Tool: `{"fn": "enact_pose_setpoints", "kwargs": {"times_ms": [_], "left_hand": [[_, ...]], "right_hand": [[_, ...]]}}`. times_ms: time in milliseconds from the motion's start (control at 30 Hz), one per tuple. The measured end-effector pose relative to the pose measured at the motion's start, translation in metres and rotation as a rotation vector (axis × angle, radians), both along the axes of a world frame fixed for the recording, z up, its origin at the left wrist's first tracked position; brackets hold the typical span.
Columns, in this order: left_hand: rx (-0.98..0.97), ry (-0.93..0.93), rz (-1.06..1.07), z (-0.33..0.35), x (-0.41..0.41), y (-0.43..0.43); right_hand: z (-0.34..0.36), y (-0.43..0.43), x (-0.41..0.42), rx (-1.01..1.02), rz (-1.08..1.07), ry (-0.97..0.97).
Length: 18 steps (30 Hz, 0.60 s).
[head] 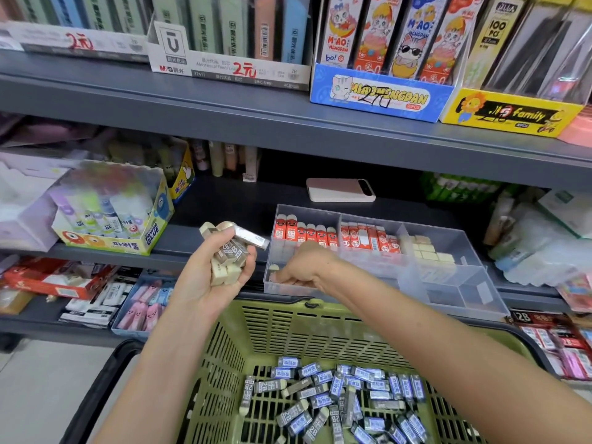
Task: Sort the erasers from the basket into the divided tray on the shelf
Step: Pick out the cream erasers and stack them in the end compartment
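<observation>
A green plastic basket (pixel 288 328) sits low in front of me with several grey and blue sleeved erasers (pixel 336 395) on its floor. My left hand (pixel 208 274) is raised above the basket's far rim and grips a bunch of grey-sleeved erasers (pixel 229 251). A clear divided tray (pixel 448 283) stands on the shelf; its back compartments hold red-sleeved erasers (pixel 304 233) and cream erasers (pixel 429 251). My right hand (pixel 304 267) reaches into the tray's front left compartment, fingers curled down on an eraser (pixel 274 268) there.
A pink phone (pixel 339 190) lies on the shelf behind the tray. A box of glue sticks (pixel 112 216) stands to the left. Packs of erasers fill the lower shelf (pixel 96 299) on both sides. The upper shelf (pixel 288 116) overhangs the tray.
</observation>
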<state>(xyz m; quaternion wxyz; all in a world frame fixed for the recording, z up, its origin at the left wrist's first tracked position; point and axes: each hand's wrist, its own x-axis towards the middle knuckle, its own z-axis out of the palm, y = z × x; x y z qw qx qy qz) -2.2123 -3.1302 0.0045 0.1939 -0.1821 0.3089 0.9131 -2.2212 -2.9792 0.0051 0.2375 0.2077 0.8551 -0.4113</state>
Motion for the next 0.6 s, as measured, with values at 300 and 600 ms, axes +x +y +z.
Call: {"fn": "enact_pose_setpoints", "kwargs": {"times_ms": [300,600], "left_hand": [[-0.026,0.05,-0.025,-0.001,0.002,0.0],[-0.165,0.279,-0.201,-0.006,0.004,0.001]], "right_hand": [[0.021,0.007,0.014,-0.068,0.099,0.059],[0.043,-0.001,0.041,-0.253,0.173,0.472]]}}
